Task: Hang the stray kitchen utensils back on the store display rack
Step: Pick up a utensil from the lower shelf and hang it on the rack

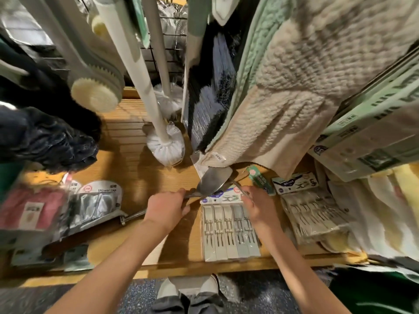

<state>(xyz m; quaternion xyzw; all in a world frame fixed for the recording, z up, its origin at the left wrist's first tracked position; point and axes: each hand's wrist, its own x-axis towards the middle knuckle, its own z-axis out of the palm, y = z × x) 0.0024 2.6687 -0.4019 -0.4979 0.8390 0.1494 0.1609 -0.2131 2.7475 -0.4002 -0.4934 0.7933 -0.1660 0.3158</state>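
A large spoon [214, 180] was gripped by left hand [166, 208] fingers; a thin utensil [238, 185] was pinched by the right hand [260, 208]; hanging holes should be kept uppermost.

The large spoon [214, 180] is polished metal, glossy and smooth. The shelf [145, 168] is matt, grained wood. The clothespin pack [229, 232] and shower cap pack [95, 200] wear shiny clear plastic. The hanging bath mat [294, 87] is rough, nubbly cloth; the toilet brush handle [136, 71] is smooth white plastic

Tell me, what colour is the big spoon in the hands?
Silver-grey, bare metal: the big spoon shows best in the head view.
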